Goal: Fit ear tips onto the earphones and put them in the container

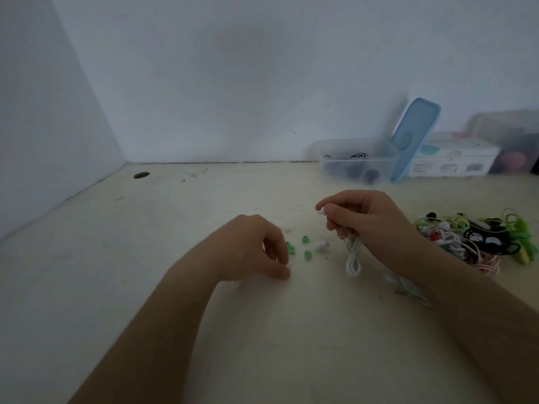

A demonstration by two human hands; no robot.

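Note:
My right hand [367, 220] holds a white earphone [321, 212] pinched at its fingertips, and the coiled white cable [353, 256] hangs down from the fist to the table. My left hand [256, 249] hovers over the table with fingers loosely curled beside small green ear tips [305, 239]; I cannot see anything in it. A white ear tip [320, 245] lies by the green ones. The clear plastic container [357, 163] stands open at the back with dark earphones inside.
The container's blue lid [414, 138] leans against it. A white box [455, 158] and a clear box [513, 141] stand at the back right. A tangled pile of green, black, pink and white earphones [478, 239] lies at the right. A round hole [141, 175] is at back left.

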